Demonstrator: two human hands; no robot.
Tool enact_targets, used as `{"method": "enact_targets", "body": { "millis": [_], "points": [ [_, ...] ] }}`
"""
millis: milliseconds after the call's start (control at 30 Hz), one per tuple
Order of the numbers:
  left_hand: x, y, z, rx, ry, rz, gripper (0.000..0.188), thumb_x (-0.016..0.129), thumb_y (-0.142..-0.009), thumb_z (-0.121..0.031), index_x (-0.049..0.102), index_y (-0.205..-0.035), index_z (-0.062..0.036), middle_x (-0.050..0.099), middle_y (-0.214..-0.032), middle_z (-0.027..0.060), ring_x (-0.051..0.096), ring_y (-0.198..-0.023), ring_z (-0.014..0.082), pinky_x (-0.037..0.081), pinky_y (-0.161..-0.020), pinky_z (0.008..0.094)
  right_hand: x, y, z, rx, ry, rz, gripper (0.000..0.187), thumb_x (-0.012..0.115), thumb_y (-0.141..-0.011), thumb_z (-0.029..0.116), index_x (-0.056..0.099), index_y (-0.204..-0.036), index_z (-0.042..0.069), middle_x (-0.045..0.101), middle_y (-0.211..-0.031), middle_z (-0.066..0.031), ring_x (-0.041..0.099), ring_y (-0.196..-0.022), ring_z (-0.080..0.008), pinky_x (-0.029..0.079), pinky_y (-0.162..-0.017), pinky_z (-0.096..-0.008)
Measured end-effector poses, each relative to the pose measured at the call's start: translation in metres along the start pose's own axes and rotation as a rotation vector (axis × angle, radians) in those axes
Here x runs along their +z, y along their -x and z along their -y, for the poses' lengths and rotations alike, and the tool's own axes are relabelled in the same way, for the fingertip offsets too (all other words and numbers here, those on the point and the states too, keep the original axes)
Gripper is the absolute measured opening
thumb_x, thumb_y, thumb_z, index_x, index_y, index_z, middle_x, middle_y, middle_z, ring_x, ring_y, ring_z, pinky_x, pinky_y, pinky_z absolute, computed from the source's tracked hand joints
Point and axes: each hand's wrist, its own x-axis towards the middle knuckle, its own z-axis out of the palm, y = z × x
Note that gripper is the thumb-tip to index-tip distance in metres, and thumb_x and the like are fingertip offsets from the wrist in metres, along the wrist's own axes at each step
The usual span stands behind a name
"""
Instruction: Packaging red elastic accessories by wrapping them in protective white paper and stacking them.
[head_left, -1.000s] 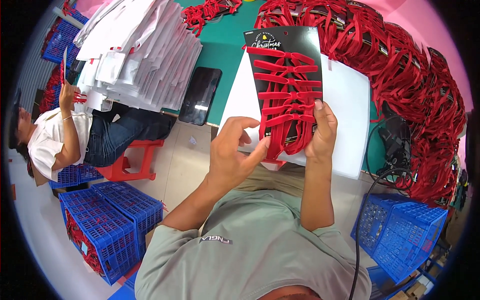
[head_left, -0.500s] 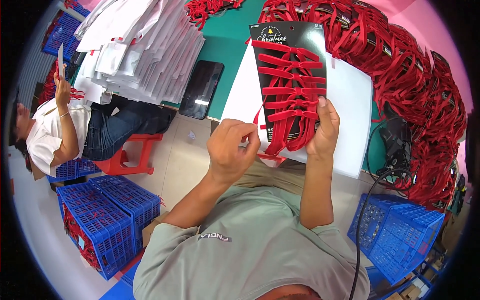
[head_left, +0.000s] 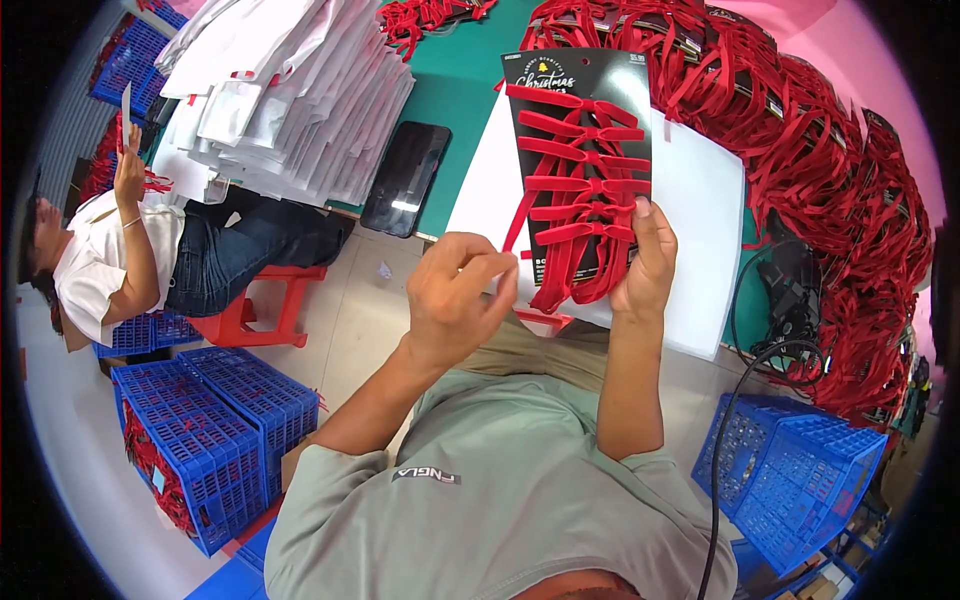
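Note:
My right hand grips the lower right edge of a black card, thumb on its front. Red velvet bows run down the card in a column, their long tails gathered at its bottom. At the card's lower left, my left hand is closed in a pinch on the end of a red ribbon tail, which stretches up toward the bows. The card is tilted above a white sheet on the green table.
A tall stack of white packages stands left, beside a black phone. Many carded red bows are heaped along the right. Blue crates flank me on the floor. Another person sits at the left. A black cable hangs at the right.
My left hand has shifted slightly left, and the ribbon tail in it is drawn out straighter from the card. My right hand keeps its hold on the card.

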Motion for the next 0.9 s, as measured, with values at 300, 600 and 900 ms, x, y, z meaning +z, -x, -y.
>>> {"method": "enact_targets", "body": {
  "millis": [300, 600, 900],
  "points": [
    [0.013, -0.028, 0.006, -0.569, 0.791, -0.116, 0.019, 0.068, -0.092, -0.011, 0.064, -0.106, 0.0011, 0.066, -0.112, 0.0101, 0.062, -0.098, 0.0152, 0.047, -0.087, 0.0269, 0.001, 0.000, -0.003, 0.005, 0.001, 0.004, 0.028, 0.056, -0.102, 0.020, 0.062, -0.115, -0.004, 0.071, -0.106, -0.0124, 0.069, -0.092, -0.0177, 0.057, -0.085, -0.0314],
    [0.013, -0.029, 0.021, -0.690, 0.990, 0.066, 0.016, 0.069, -0.093, -0.012, 0.064, -0.101, 0.0015, 0.069, -0.093, 0.0068, 0.064, -0.082, 0.0102, 0.049, -0.075, 0.0243, 0.003, -0.001, -0.003, 0.007, 0.008, 0.003, 0.028, 0.056, -0.101, 0.020, 0.062, -0.115, -0.004, 0.070, -0.107, -0.0127, 0.068, -0.093, -0.0178, 0.056, -0.086, -0.0312],
    [0.012, -0.023, 0.004, -0.717, 0.878, -0.061, 0.014, 0.073, -0.091, -0.012, 0.066, -0.093, 0.0005, 0.069, -0.080, 0.0041, 0.062, -0.067, 0.0084, 0.045, -0.059, 0.0214, 0.001, 0.000, -0.001, -0.035, 0.053, 0.042, 0.027, 0.057, -0.100, 0.020, 0.062, -0.113, -0.004, 0.070, -0.104, -0.0114, 0.068, -0.091, -0.0165, 0.056, -0.084, -0.0300]
  ]
}}
